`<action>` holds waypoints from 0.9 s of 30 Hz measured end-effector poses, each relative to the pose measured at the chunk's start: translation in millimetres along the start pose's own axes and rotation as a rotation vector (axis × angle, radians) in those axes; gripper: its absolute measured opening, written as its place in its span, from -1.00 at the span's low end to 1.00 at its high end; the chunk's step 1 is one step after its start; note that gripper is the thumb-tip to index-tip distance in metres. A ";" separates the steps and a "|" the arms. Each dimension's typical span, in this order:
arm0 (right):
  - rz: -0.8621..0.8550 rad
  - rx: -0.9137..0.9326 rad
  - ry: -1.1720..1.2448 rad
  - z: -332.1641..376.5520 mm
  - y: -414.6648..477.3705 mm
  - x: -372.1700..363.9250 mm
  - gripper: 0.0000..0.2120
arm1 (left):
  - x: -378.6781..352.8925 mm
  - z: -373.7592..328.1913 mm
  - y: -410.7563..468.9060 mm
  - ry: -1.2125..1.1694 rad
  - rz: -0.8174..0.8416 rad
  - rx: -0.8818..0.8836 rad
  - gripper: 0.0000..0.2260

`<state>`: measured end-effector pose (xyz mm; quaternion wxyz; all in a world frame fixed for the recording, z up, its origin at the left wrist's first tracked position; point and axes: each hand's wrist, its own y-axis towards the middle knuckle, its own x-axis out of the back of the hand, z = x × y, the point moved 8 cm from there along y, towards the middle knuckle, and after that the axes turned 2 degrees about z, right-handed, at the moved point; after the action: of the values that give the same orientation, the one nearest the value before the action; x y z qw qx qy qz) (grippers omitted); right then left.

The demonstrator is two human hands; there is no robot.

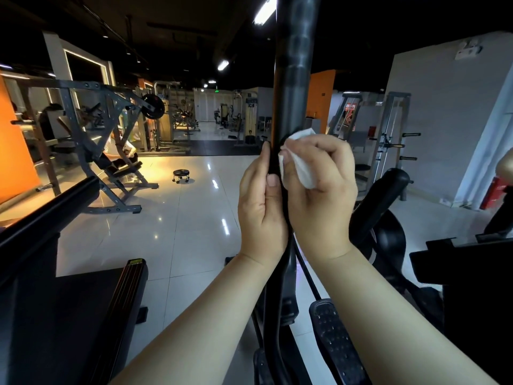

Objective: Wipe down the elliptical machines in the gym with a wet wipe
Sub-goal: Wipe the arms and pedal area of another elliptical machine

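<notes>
In a dim gym with glossy pale floor tiles (177,234), the left hand (261,209) grips the black upright handlebar (291,93) while the right hand (322,190) clamps a white wet wipe (301,168) against it.

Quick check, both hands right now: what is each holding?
Left hand: closed around the black elliptical handlebar.
Right hand: closed on the white wet wipe, pressing it against the handlebar.
</notes>
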<state>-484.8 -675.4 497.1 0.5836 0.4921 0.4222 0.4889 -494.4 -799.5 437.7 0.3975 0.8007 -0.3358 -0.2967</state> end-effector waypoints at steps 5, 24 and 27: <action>0.080 0.121 -0.085 8.8 -7.2 -3.6 -0.82 | -1.4 3.6 -1.1 0.026 0.065 -0.022 -0.64; 0.120 -0.056 -0.052 -0.2 -20.9 -5.5 -0.86 | -2.4 1.8 -8.0 -0.165 0.069 0.074 -0.57; 0.238 0.080 -0.078 0.6 -21.4 -6.8 -0.78 | -2.0 3.4 -9.5 -0.168 0.059 0.078 -0.62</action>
<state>-482.1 -683.0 476.2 0.5174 0.5804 0.3568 0.5178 -495.3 -795.1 428.4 0.3452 0.7777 -0.4026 -0.3376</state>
